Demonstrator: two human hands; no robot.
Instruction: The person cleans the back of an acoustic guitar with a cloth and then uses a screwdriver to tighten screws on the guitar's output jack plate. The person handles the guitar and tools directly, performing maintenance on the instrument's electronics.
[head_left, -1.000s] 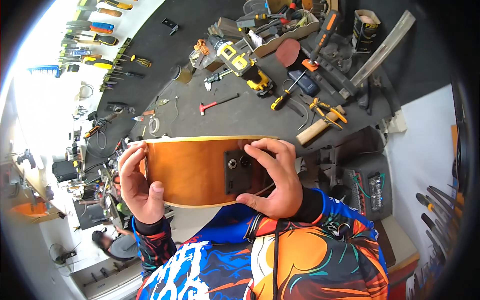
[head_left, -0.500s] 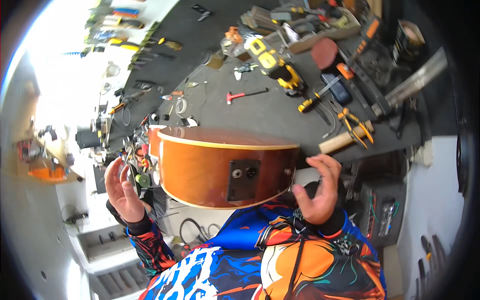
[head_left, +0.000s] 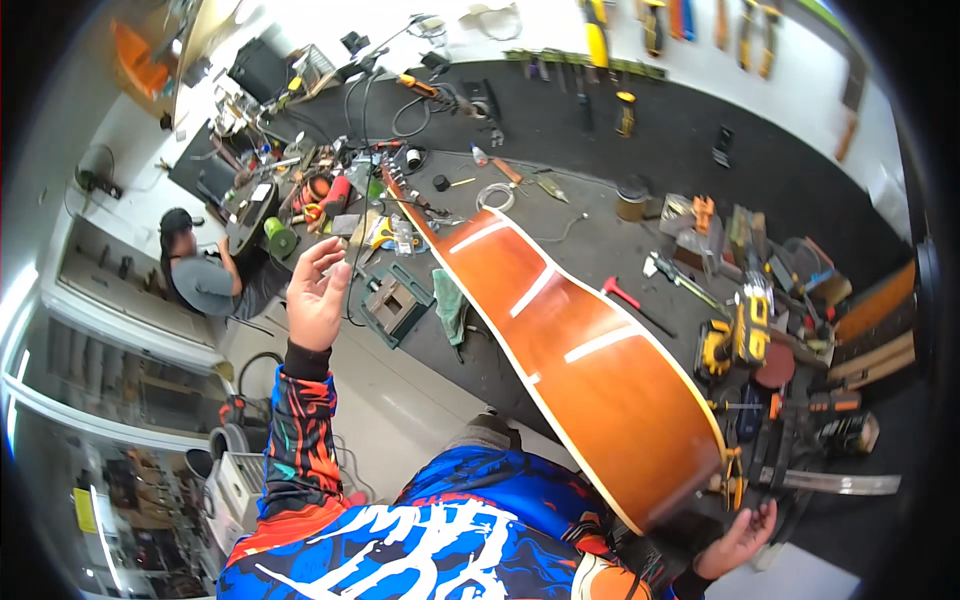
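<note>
An acoustic guitar lies back side up along the workbench edge, glossy orange-brown with cream binding, its narrow neck pointing to the far left. My left hand is raised left of the guitar, fingers loosely bent and apart, holding nothing, beside a green bench vise. A green cloth lies between vise and guitar. Low at the right, my right hand is just off the guitar's wide lower end, fingers slightly curled and apart, holding nothing.
A co-worker is at the left end of the cluttered bench. Right of the guitar are a red-handled hammer, a yellow drill, pliers and several other tools. Hand tools hang on the white back wall.
I let go of the guitar, which went from on its side in my hands to back up, lengthwise along the bench. My hands moved apart. The view has turned leftward.
</note>
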